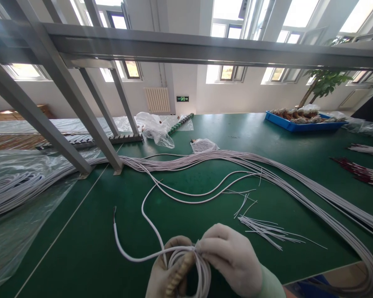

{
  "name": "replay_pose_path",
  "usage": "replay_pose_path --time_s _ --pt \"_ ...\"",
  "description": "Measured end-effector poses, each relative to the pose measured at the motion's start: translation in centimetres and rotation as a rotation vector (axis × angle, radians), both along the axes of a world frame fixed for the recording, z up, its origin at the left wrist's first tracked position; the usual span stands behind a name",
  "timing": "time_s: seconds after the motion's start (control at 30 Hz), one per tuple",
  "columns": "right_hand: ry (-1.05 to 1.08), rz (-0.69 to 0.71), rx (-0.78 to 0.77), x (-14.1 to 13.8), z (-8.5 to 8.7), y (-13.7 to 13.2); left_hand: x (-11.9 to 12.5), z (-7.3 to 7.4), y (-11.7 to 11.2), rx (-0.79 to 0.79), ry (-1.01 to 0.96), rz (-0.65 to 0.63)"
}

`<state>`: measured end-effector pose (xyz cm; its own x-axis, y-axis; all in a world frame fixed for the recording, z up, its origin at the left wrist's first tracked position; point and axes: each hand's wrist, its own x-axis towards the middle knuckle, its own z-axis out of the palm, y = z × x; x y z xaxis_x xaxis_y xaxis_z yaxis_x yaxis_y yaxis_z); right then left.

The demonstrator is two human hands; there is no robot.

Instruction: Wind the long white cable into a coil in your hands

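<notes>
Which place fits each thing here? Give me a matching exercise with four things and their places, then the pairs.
Things:
1. coiled white cable
2. blue tray
3. clear plastic bag
4. thin white ties

Places:
A. far right of the green table
B. between the left hand and right hand
C. by the foot of the metal frame
D. just right of the hands

Pairs: 1-B, 2-A, 3-C, 4-D

Gloved left hand (168, 271) curled shut, gloved right hand (231, 258) pinching, fingertips touching

Matt green table (267, 136), glossy plastic film (15, 223)
</notes>
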<state>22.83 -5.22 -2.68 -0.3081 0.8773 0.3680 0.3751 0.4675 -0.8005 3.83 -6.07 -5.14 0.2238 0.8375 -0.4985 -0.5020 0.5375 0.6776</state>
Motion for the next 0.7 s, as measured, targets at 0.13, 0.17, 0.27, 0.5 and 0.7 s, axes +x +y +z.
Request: replay_pose_path --time_s 0.13,0.17,0.27,0.5,0.7 --pt "-0.245 0.085 0.033 0.6 1.2 0.5 -0.8 -1.3 0.5 0.061 -0.052 -0.073" --pt "-0.287 0.129 0.093 0.9 1.3 0.9 -0.8 -1.4 0.6 0.064 -0.05 -0.094" --pt "-0.318 0.255 0.338 1.8 0.7 2.1 -0.4 -1.0 0.5 0.033 -0.053 -0.141" --pt "-0.62 0.292 0.629 2.0 0.1 3.0 0.6 0.7 -0.2 -0.035 -0.141 -0.115" --pt "-0.683 0.363 0.488 1.9 2.1 2.9 0.8 0.8 0.8 -0.012 -0.087 -0.163"
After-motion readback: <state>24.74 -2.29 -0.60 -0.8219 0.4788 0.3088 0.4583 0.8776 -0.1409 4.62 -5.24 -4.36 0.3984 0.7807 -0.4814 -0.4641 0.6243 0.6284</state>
